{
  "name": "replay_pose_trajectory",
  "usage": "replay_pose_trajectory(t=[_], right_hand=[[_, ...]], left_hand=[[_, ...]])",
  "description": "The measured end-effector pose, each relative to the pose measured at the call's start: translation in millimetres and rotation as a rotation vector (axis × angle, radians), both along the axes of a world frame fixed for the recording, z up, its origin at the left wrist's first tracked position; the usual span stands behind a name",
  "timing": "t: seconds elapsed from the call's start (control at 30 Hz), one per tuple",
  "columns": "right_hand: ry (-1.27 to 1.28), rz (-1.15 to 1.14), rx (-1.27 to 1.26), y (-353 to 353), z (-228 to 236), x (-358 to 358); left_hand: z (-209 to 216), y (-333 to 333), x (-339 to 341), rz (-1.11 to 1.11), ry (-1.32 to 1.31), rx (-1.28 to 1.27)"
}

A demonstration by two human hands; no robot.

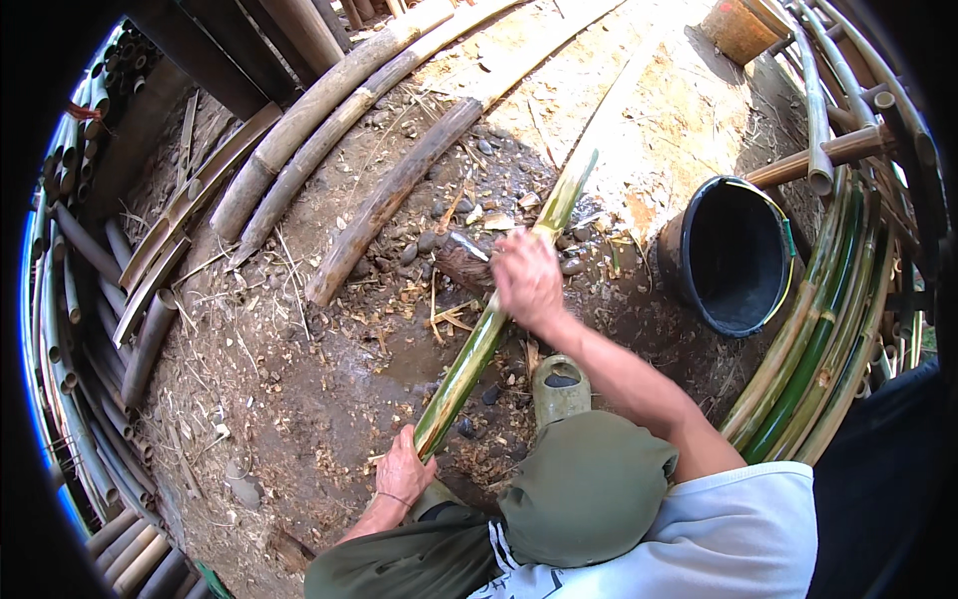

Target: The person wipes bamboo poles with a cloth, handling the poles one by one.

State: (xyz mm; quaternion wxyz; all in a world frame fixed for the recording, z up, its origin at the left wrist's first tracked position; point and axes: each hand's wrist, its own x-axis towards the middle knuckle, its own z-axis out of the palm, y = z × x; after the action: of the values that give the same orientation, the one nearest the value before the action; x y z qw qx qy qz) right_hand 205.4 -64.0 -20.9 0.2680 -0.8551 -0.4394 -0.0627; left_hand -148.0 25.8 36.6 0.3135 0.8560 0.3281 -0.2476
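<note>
A long green bamboo pole [462,367] slants from my lap side up toward the far right, its skin wet and streaked with pale patches. My left hand [402,471] grips its near end, low in front of my left leg. Farther up, my right hand [527,275] is closed over the pole from above, slightly blurred. Whether anything lies under that palm is hidden. Just left of the right hand, a dark wood block [465,262] lies against the pole. Beyond the hand, the pole fades into bright sunlight.
A black bucket [689,270] stands to the right, beside a stack of green bamboo poles [828,329]. Brown poles [394,195] lie on the ground ahead, and many cut bamboo lengths [150,344] are piled at left. Shavings and stones litter the dirt ground [269,399].
</note>
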Motion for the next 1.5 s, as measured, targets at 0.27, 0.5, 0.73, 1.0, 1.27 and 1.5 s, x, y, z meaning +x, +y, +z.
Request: replay_pose_trajectory(t=[0.27,0.5,0.73,1.0,1.27,1.5], right_hand=[[-0.090,-0.114,-0.171,10.0,-1.2,85.4],[-0.187,-0.059,-0.112,15.5,-1.2,37.0],[0.045,0.449,0.167,-11.6,20.6,-119.9],[-0.167,0.054,-0.012,-18.9,-9.7,81.0],[0.574,-0.260,0.105,19.6,45.5,160.0],[0.900,-0.402,0.742,-112.0,142.8,190.8]], left_hand=[[1.7,-0.6,-6.9,-0.006,-0.014,0.040],[-26.9,44.0,-1.3,0.263,-0.059,-0.885],[-40.1,41.7,13.1,0.215,-0.008,-0.904],[-7.0,-6.6,40.7,0.055,-0.093,-0.194],[-47.8,42.7,30.9,0.418,-0.038,-1.391],[1.7,86.1,-111.5,0.209,0.322,-0.852]])
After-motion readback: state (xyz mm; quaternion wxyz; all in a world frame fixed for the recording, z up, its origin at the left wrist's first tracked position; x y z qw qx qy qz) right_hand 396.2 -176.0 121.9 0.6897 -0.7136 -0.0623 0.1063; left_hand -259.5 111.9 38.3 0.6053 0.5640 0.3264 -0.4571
